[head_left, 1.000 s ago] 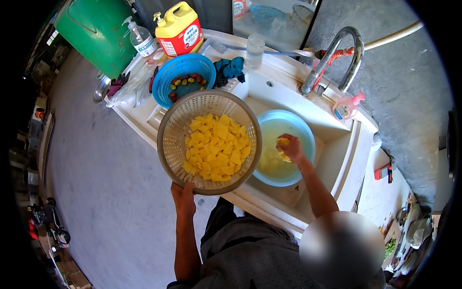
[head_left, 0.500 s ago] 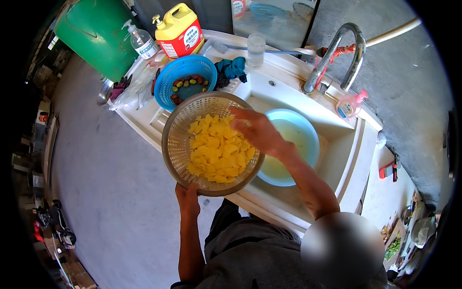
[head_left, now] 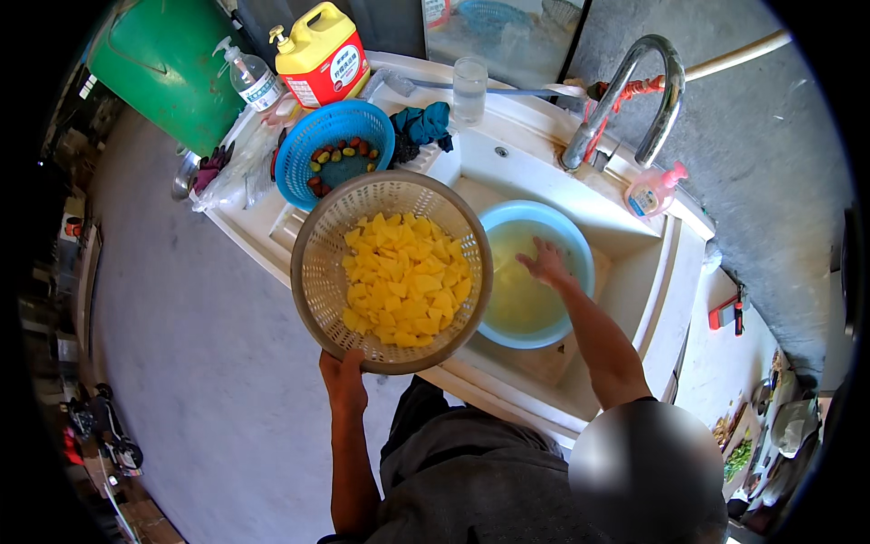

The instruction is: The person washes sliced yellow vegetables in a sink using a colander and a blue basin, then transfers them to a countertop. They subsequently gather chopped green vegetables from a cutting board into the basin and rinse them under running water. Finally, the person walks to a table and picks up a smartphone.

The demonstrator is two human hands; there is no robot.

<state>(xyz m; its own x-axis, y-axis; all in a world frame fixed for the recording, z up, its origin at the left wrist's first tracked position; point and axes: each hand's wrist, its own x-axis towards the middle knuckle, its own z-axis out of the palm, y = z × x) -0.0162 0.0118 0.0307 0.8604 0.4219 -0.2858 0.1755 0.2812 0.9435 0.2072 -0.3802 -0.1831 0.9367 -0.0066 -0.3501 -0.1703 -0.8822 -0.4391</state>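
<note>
The left grip (head_left: 344, 385) is closed on the near rim of the colander (head_left: 319, 258), its fingers mostly hidden. The right grip (head_left: 546, 264) is spread wide, palm down, with nothing visible in it, above the basin (head_left: 522, 341); whether the fingertips touch the cloudy yellowish water (head_left: 512, 304) inside, I cannot tell. The colander is tilted, over the near edge of the sink (head_left: 634, 286), and carries a heap of yellow pieces (head_left: 408, 281). Just beside it, the light blue basin stands in the sink's bowl. Behind the colander, toward the sink's left edge, the blue basket (head_left: 286, 172) holds small red and green fruits (head_left: 364, 147), with a teal cloth (head_left: 422, 122) just right of it. Along the far edge stand the yellow jug (head_left: 322, 59) near the left corner, a glass (head_left: 469, 95) farther right, then the curved tap (head_left: 674, 80); the pink bottle (head_left: 649, 193) is near the far right corner.
</note>
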